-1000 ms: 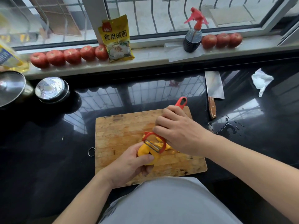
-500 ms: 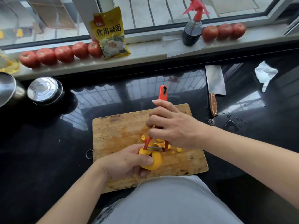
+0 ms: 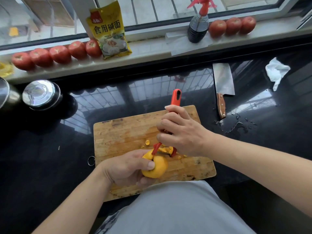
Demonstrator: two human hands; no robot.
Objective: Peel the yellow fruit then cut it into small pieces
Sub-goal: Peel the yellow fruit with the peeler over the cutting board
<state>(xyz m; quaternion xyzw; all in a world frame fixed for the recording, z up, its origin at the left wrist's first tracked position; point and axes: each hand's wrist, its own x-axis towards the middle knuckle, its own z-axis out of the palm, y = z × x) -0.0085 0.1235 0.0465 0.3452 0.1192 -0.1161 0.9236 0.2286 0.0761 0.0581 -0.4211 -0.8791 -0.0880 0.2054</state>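
- Head view, far left: two steel lidded pots (image 3: 41, 94) stand on your black desk (image 3: 42, 157), and a row of five tomatoes (image 3: 55, 54) lines the windowsill (image 3: 148, 51) behind them.
- A yellow food packet (image 3: 108, 30) with printed characters leans upright on the sill, just right of those tomatoes.
- Your wooden cutting board (image 3: 121, 135) lies on the desk in front of you, with a metal ring at its left edge.
- Your left hand (image 3: 126, 168) is curled round the yellow fruit (image 3: 157, 166), thumb pressed across its top, holding it just above the near part of the board.
- The fruit's upper side shows bare, paler flesh; small peel scraps (image 3: 147, 142) lie on the board just beyond it.
- Your right hand (image 3: 184, 134) grips the red peeler (image 3: 175, 100) by its handle, fingers wrapped tight; the handle's end points away from you past the board's far edge.
- The peeler's blade end rests against the top of the fruit, so your two hands sit close together over the board.
- A dark spray bottle (image 3: 198, 26) with a red trigger stands on the sill, and three more tomatoes (image 3: 233, 26) sit just right of it.
- A cleaver (image 3: 222, 81) with a wooden handle lies flat on the desk, right of the board and apart from it, with water drops near its handle.
- A crumpled white tissue (image 3: 276, 71) lies on the desk at the far right.
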